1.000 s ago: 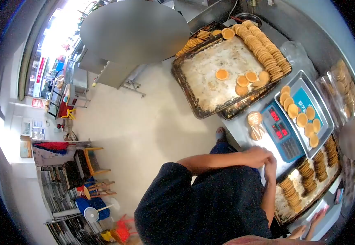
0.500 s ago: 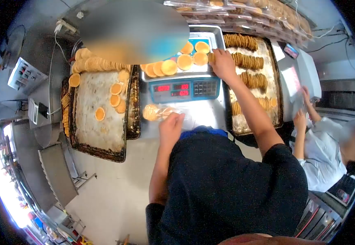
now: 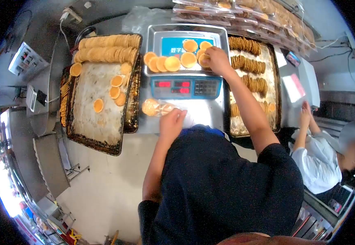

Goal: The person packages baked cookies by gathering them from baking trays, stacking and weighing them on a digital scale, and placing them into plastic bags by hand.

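My left hand (image 3: 172,123) is closed on the gathered end of a clear plastic bag (image 3: 161,108), with round golden cookies inside it, lying in front of the scale. Over the right end of the steel weighing pan (image 3: 155,36), my right hand (image 3: 219,61) pinches a round cookie (image 3: 203,61), its fingertips partly covering it. More cookies lie in the pan, including one flat cookie (image 3: 172,63) near the front edge. Red digits glow on the scale's blue panel (image 3: 185,87), too blurred to read.
To the left, a dark-edged baking tray (image 3: 91,134) bears cookie rows and several loose cookies. Another tray (image 3: 243,130) on the right holds rows of browner cookies. Bagged cookies (image 3: 247,16) are stacked behind. At far right, a person in a white shirt (image 3: 318,163) works.
My right hand has shifted slightly left, farther over the pan, with a cookie at its fingertips. My left hand keeps its hold on the bag. The other person's hands have come together.
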Motion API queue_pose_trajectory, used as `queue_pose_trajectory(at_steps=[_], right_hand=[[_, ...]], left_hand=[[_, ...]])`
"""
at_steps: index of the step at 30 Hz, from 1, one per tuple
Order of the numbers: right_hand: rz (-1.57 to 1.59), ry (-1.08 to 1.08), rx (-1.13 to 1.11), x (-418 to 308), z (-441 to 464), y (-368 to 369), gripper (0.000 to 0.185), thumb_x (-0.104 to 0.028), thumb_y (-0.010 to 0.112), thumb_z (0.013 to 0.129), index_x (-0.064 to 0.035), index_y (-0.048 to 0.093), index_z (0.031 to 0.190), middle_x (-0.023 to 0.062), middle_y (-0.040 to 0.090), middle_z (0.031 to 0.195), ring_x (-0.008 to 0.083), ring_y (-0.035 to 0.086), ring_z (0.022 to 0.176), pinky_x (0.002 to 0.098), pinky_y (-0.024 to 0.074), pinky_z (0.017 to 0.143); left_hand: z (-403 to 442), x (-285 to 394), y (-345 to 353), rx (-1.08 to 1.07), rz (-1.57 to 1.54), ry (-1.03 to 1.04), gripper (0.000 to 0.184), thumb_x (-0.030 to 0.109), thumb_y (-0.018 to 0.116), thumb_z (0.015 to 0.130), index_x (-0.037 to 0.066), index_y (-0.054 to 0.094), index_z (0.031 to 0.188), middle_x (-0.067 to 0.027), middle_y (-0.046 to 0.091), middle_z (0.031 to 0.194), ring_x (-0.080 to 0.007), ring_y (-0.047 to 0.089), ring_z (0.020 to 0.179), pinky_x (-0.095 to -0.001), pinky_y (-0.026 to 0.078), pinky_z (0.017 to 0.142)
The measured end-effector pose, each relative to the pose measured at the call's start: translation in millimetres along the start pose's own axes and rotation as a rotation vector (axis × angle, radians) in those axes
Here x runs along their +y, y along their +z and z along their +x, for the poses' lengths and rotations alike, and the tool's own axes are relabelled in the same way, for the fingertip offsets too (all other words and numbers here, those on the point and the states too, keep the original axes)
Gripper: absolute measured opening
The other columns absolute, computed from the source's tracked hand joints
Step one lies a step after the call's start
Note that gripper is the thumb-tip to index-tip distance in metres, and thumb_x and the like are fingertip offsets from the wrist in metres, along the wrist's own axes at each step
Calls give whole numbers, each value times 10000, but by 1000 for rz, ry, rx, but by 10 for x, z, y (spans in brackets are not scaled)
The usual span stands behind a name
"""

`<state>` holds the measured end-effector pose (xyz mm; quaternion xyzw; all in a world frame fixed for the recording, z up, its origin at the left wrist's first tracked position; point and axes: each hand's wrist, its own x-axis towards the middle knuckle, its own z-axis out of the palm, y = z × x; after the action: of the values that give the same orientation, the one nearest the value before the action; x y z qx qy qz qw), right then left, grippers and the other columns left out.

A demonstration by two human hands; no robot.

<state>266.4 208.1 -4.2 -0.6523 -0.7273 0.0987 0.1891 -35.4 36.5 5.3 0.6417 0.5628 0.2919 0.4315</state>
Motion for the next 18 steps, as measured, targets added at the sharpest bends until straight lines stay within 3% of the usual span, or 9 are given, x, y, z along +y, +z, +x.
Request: queue_pose_trajectory(at_steps=[2,4,5,7,9,12,15,17,18], right_hand=[[-16,42,-59,-149,24,-70,359,-200,860,792,-16,716,1064,215,704,1149,426,655,1110,484,531,954],[175,217,-29,-122,-2,-86,399,-183,872,792,-4,699,1104,230,705,1125,441,673,1074,500,540,928],[228,312,-105,-82,16,-99,450,-129,869,820,-9,663,1201,223,703,1155,380,696,1093,434,543,951],[242,220,-89,213,133,0,470,-147,876,823,-16,668,1224,210,709,1135,346,702,1081,426,554,933],[248,276,-66,201,237,-73,549,-183,877,833,-6,651,1301,221,632,1288,305,699,1011,403,576,898],[207,186,-76,414,386,51,672,-211,871,823,-1,610,1406,218,629,1300,310,701,985,411,577,890],[100,97,-100,441,392,-2,648,-254,875,796,4,640,1342,203,689,1193,327,698,981,439,566,881],[86,221,-254,436,350,-111,467,-248,813,791,2,721,1175,224,727,1129,355,704,1047,489,546,903],[230,163,-203,667,329,67,456,-265,812,797,3,729,1157,204,738,1107,333,708,1000,471,552,900]], left_hand=[[13,-9,14,-50,2,1,281,289,730,981,38,682,866,-156,600,649,-310,602,589,-404,455,577],[-3,-89,32,0,-6,21,283,285,729,983,36,676,860,-151,587,640,-303,578,574,-399,443,569],[-8,-131,51,28,-9,42,285,280,728,985,33,671,854,-145,574,630,-296,555,559,-393,431,561],[-33,-130,40,41,-25,18,286,276,727,986,31,667,851,-143,563,623,-293,542,552,-395,422,555],[-87,-135,-6,49,-19,-14,287,272,725,988,29,664,848,-141,553,616,-290,530,545,-397,413,549],[-94,-90,32,55,-66,18,296,263,718,994,26,647,832,-131,526,596,-279,499,522,-403,386,535],[-101,-109,50,22,-20,-38,227,239,710,996,37,702,891,-146,622,675,-272,594,600,-392,454,589],[-132,-245,137,68,-146,-43,168,212,700,997,56,762,995,-169,723,827,-284,699,758,-393,534,707],[-141,-376,185,95,-96,28,193,238,727,985,50,758,1014,-144,767,898,-236,742,817,-389,567,729]])
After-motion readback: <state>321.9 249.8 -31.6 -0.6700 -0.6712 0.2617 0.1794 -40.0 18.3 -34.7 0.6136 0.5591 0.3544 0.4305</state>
